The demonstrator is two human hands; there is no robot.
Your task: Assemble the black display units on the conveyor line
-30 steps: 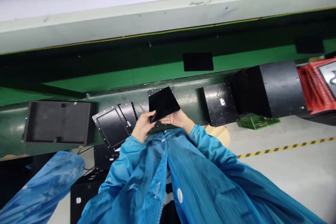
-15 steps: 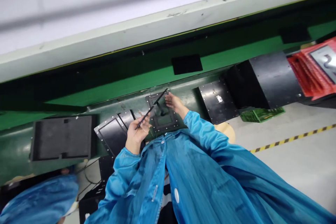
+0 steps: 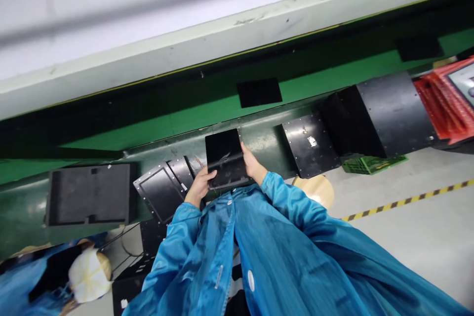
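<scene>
A flat black rectangular panel [image 3: 225, 158] with a few pale marks on its face lies between my hands, in front of my body. My left hand [image 3: 202, 183] grips its lower left edge, the thumb on top. On the opposite side my right hand [image 3: 253, 163] is closed along the right edge, with most fingers hidden. The riveted black frame beneath is almost wholly covered; I cannot tell whether the panel touches it. A thin pointed thing [image 3: 199, 161] shows just above my left hand, too small to name.
Riveted black panels [image 3: 159, 190] lie to the left, beside a shallow black tray [image 3: 91, 195]. Rightward are a riveted plate [image 3: 310, 143], a black box [image 3: 394, 113], red packaging [image 3: 442, 101] and a green crate [image 3: 374, 163]. A co-worker's blue sleeve [image 3: 22, 281] shows lower left.
The panel has turned from edge-on to face up and now covers the frame. My right hand, apart from it before, has come to its right edge.
</scene>
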